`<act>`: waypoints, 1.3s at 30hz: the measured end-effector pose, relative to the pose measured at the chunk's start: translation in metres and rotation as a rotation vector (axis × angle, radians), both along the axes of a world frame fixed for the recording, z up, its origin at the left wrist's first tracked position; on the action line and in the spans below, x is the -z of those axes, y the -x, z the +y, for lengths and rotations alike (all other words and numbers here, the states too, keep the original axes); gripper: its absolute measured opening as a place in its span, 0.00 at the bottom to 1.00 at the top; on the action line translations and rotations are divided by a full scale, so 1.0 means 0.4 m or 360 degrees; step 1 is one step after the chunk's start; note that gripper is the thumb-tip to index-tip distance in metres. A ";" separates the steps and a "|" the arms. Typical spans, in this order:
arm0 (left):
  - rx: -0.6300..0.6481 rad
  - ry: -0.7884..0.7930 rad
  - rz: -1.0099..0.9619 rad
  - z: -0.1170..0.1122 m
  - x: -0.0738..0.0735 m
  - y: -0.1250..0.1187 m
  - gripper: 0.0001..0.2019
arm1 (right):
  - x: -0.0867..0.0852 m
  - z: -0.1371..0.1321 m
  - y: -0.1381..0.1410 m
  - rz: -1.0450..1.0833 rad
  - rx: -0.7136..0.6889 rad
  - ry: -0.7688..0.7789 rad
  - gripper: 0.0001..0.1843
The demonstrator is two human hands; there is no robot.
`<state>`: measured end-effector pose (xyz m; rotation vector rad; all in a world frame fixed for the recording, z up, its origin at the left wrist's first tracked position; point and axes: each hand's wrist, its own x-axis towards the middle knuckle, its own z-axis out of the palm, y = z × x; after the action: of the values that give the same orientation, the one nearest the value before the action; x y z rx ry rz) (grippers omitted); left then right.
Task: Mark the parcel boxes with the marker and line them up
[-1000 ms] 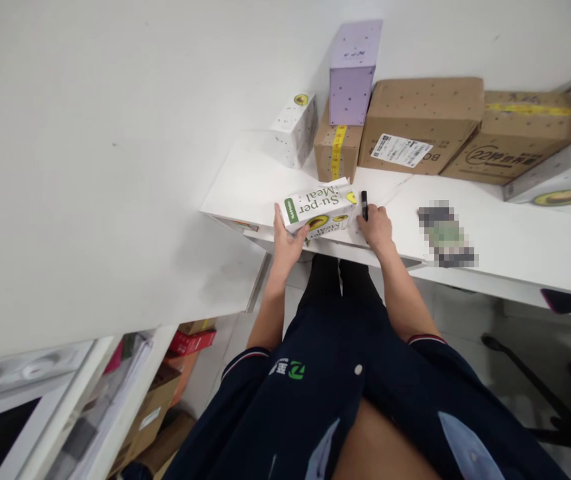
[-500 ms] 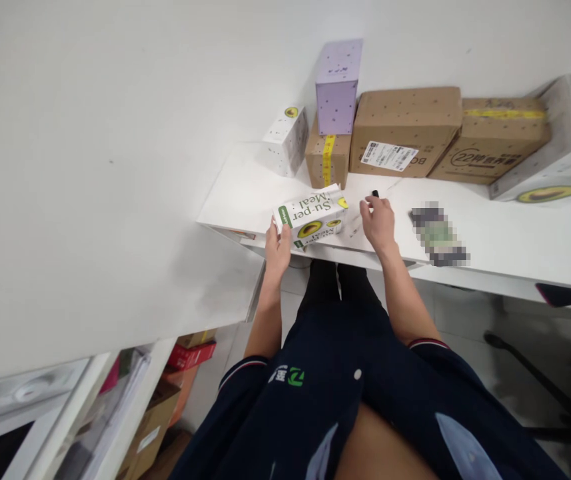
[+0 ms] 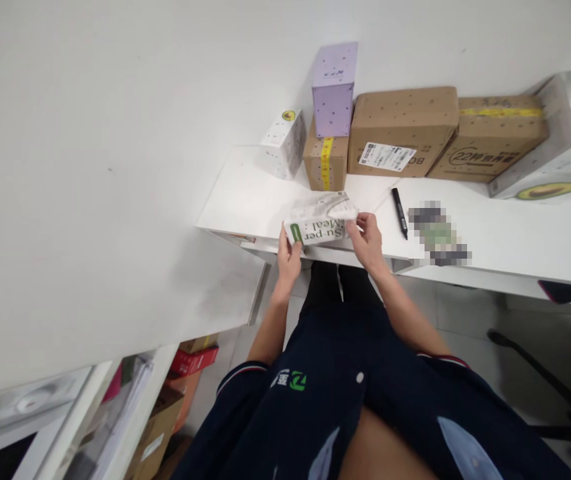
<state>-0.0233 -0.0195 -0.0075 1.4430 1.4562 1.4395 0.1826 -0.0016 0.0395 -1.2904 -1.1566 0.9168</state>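
Observation:
A white carton printed "Su-per Meal" (image 3: 321,219) with a green end label is held at the front edge of the white table (image 3: 245,193). My left hand (image 3: 289,257) grips its left end, fingers closed on it. My right hand (image 3: 366,238) grips its right end between thumb and fingers. A black marker (image 3: 399,212) lies on the table just right of my right hand, apart from it.
Along the wall stand a small white box (image 3: 282,143), a small brown box with yellow tape (image 3: 326,163) bearing a lilac box (image 3: 334,89), two larger brown cartons (image 3: 400,130), and a big white avocado-printed box (image 3: 560,153). Shelves with boxes sit lower left.
My right hand let the black marker go onto the table and moved left to take the carton's right end. The carton tipped and came toward the table edge.

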 end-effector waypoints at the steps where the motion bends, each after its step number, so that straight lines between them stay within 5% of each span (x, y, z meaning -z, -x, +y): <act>1: 0.0025 0.0049 -0.0021 -0.013 0.024 -0.007 0.37 | 0.013 -0.010 -0.007 -0.0063 0.0008 0.0036 0.26; 5: 0.0078 0.0188 -0.0052 -0.072 0.072 -0.040 0.35 | 0.060 -0.034 -0.035 -0.0460 0.0087 0.0187 0.28; 9: -0.0064 0.0205 0.0009 -0.087 0.033 -0.058 0.28 | 0.088 -0.030 -0.048 -0.0663 0.0083 0.0176 0.30; 16: -0.0258 0.0264 0.0081 -0.027 -0.013 -0.044 0.25 | 0.105 -0.027 -0.033 -0.0642 0.0253 0.0052 0.25; 23: -0.0239 0.0261 0.0038 -0.018 -0.010 -0.045 0.22 | 0.108 -0.027 -0.038 -0.0719 0.0236 -0.0030 0.21; 32: -0.0198 0.0325 0.0058 -0.012 0.004 -0.033 0.31 | 0.091 -0.032 -0.030 -0.0553 0.0205 0.0099 0.23; 39: -0.0053 0.0308 0.0089 -0.001 0.014 -0.016 0.26 | 0.070 -0.016 -0.046 -0.0518 0.0105 0.0171 0.24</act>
<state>-0.0170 -0.0201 -0.0130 1.3542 1.6135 1.2486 0.2011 -0.0078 0.0116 -1.5985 -1.3191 0.7455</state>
